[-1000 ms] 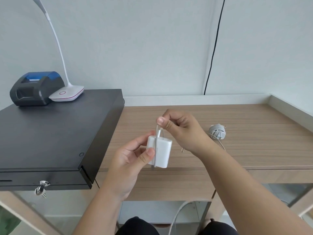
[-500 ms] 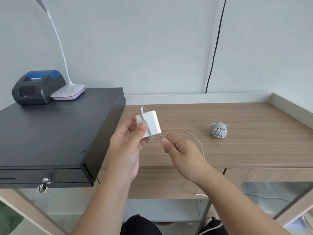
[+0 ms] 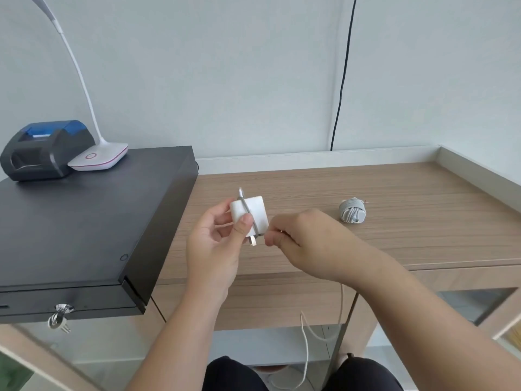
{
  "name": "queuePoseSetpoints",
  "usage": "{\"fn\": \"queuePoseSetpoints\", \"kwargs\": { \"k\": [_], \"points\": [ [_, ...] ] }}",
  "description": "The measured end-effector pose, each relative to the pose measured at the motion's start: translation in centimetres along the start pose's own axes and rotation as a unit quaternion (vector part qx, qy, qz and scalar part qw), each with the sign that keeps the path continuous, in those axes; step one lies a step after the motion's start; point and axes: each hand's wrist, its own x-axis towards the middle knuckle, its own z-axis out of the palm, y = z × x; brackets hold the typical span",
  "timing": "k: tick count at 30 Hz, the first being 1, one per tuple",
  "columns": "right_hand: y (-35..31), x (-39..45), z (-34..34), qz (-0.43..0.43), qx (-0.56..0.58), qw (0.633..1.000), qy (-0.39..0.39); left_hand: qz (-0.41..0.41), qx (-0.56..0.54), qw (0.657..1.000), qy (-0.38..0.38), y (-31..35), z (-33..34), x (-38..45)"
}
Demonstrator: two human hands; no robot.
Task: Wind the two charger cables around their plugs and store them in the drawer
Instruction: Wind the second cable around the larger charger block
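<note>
A: Why is the white charger plug [image 3: 249, 215] held up off the desk [image 3: 423, 210]?

B: Judging by the pose, so the cable [image 3: 306, 342] can pass all the way round it. Left hand [image 3: 217, 244] grips the plug, thumb clamped on its front face right beside the strand crossing the body, probably to keep that wrap from slipping. Prongs point down, towards the person.

A: Right hand?

B: Right hand [image 3: 307, 241] sits just beside the plug's lower corner, fingers curled in, pinching the cable where it leaves the plug. Looks like it's keeping tension for another turn. The rest of the cable hangs slack below the desk edge, so plenty left to wind.

A: Other charger?

B: Already wound charger [image 3: 353, 210], a grey-white bundle lying on the desk, right of the hands and apart from them. Reads as done.

A: Drawer?

B: Black cash drawer [image 3: 84, 221] on the left, shut, keys [image 3: 59, 320] hanging in its lock. There's also a desk drawer front below the right forearm; can't tell which one is meant. Nothing stored yet.
</note>
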Motion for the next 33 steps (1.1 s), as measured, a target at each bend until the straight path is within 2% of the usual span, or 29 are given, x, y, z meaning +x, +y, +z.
{"fn": "queuePoseSetpoints", "kwargs": {
  "k": [3,6,12,17,22,27,30,33],
  "points": [
    [0.0,0.0,-1.5,-0.016,-0.027,0.999,-0.020,0.034,0.096,0.994,-0.030,-0.1,-0.5,-0.1],
    [0.6,0.5,-3.5,-0.009,-0.002,1.000,-0.025,0.048,0.171,0.982,-0.069,0.0,-0.8,-0.6],
    [2.2,1.8,-4.3,-0.023,0.103,0.994,-0.016,0.037,0.137,0.976,-0.167,0.5,-1.0,-1.4],
    [3.4,2.2,-3.9,-0.026,0.216,0.976,0.013,0.035,0.133,0.967,-0.214,1.0,-1.6,-1.2],
    [3.7,2.5,-3.2,-0.049,0.270,0.961,0.007,0.041,0.134,0.960,-0.242,1.4,-2.0,-1.1],
    [3.8,2.7,-2.9,-0.050,0.312,0.948,-0.041,0.052,0.127,0.955,-0.262,1.9,-1.9,-1.4],
    [4.1,2.4,-2.9,-0.034,0.369,0.925,-0.080,0.066,0.113,0.955,-0.267,1.9,-1.8,-1.6],
    [4.6,2.3,-2.0,-0.018,0.432,0.899,-0.076,0.076,0.075,0.960,-0.259,2.0,-1.4,-2.0]
  ]
}}
